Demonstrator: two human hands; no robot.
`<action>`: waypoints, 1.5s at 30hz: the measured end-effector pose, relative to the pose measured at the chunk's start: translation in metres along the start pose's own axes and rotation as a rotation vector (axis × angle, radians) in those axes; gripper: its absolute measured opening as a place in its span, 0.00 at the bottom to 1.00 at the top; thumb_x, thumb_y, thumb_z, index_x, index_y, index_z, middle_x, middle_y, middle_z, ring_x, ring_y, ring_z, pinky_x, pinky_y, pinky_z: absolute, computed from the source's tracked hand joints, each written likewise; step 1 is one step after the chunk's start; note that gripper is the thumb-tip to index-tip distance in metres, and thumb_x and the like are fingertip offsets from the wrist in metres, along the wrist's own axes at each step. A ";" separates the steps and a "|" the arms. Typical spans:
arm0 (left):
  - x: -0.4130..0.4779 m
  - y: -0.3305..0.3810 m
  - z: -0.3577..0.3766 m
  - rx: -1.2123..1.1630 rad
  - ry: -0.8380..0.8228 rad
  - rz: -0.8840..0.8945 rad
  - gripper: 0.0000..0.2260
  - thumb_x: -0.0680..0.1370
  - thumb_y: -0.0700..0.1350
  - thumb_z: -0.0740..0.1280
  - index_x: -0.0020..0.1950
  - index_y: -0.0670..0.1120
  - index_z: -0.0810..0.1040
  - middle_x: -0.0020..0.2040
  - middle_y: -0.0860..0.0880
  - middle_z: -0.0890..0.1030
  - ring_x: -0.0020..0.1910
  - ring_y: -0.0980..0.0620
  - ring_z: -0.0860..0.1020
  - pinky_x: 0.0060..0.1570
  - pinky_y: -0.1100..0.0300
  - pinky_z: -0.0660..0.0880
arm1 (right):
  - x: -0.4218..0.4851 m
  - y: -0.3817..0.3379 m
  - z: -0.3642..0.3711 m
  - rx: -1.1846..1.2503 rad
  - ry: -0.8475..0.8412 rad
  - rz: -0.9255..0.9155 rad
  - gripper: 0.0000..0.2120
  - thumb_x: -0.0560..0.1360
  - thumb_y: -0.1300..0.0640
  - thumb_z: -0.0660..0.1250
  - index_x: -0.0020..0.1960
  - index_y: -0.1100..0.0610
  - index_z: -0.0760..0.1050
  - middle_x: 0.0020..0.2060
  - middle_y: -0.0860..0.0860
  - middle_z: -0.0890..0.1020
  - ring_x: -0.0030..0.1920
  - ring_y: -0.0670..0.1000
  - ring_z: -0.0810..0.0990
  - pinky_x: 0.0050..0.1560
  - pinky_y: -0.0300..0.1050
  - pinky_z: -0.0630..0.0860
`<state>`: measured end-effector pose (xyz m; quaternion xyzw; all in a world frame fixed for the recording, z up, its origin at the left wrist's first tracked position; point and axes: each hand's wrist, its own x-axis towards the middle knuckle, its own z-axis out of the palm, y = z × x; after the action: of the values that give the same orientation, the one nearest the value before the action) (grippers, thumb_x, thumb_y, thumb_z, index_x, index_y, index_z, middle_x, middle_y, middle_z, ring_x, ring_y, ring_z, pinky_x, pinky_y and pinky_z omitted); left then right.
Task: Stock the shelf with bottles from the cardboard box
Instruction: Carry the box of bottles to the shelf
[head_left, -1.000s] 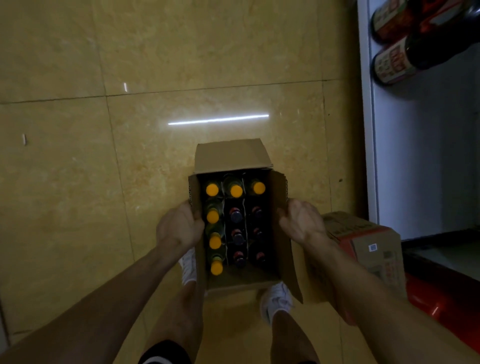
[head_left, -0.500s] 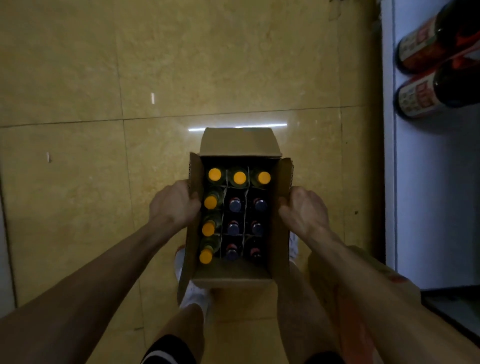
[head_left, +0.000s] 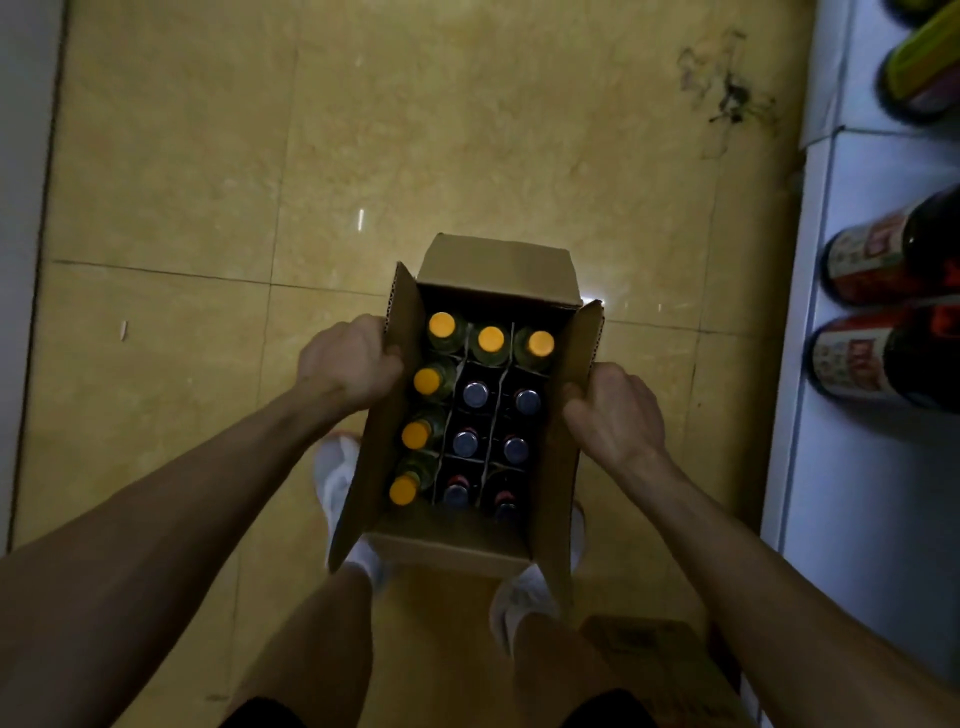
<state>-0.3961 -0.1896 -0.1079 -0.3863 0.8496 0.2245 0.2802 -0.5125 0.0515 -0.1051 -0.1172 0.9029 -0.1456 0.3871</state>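
Open brown cardboard box (head_left: 498, 270) w/ orange-capped glass bottles (head_left: 491, 339), carried closer vs. 1 sec ago. Left hand (head_left: 348, 364) & right hand (head_left: 615, 410) clamp its side flaps. White shelf (head_left: 857, 467) at right; stocking not begun.

Glossy yellow-beige stone floor tiles (head_left: 467, 130), split by dark grout lines (head_left: 156, 272), carry a dark scuff mark (head_left: 732, 98) and a glint of light (head_left: 361, 218). A pale grey panel (head_left: 21, 260) edges the left, a white shelf unit (head_left: 857, 467) the right.
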 end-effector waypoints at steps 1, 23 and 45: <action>0.009 0.005 -0.005 0.000 -0.006 0.009 0.10 0.82 0.48 0.65 0.59 0.43 0.78 0.47 0.44 0.77 0.45 0.43 0.74 0.45 0.55 0.69 | 0.008 -0.003 -0.007 -0.006 -0.003 -0.002 0.11 0.79 0.55 0.63 0.38 0.58 0.70 0.34 0.55 0.75 0.39 0.60 0.76 0.35 0.46 0.63; 0.179 0.085 -0.129 -0.070 -0.106 0.105 0.05 0.80 0.45 0.66 0.45 0.49 0.73 0.39 0.48 0.76 0.44 0.39 0.79 0.43 0.53 0.76 | 0.163 -0.099 -0.122 -0.053 0.006 0.124 0.12 0.78 0.55 0.65 0.38 0.54 0.66 0.33 0.51 0.72 0.34 0.54 0.72 0.30 0.46 0.60; 0.341 0.240 -0.272 -0.122 -0.144 0.028 0.18 0.78 0.55 0.60 0.53 0.41 0.80 0.48 0.40 0.83 0.48 0.38 0.82 0.45 0.52 0.76 | 0.377 -0.145 -0.291 -0.032 0.018 0.031 0.13 0.78 0.56 0.64 0.36 0.54 0.68 0.32 0.51 0.74 0.31 0.50 0.72 0.28 0.43 0.60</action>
<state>-0.8518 -0.3886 -0.0880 -0.3736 0.8172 0.3070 0.3135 -0.9651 -0.1557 -0.1130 -0.1082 0.9103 -0.1264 0.3790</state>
